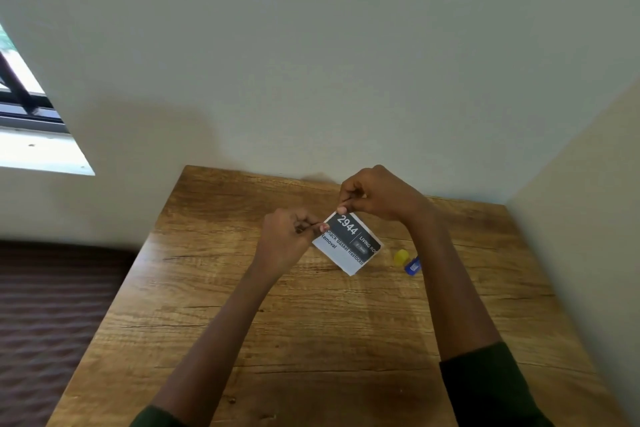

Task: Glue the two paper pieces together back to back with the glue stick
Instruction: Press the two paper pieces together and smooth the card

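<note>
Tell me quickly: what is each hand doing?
Left hand: closed, pinching the paper's left corner.
Right hand: closed, pinching its top corner.

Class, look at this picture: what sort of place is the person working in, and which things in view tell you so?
Probably a room in a home, at a small desk pushed into a corner. Clues: the wood-grain table set against plain painted walls, a window at the left, and what looks like dark ribbed bedding or upholstery beside the table.

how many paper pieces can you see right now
1 printed paper piece, pinched at its upper corners by the left hand and right hand above the table. A second may be hidden behind it.
</note>
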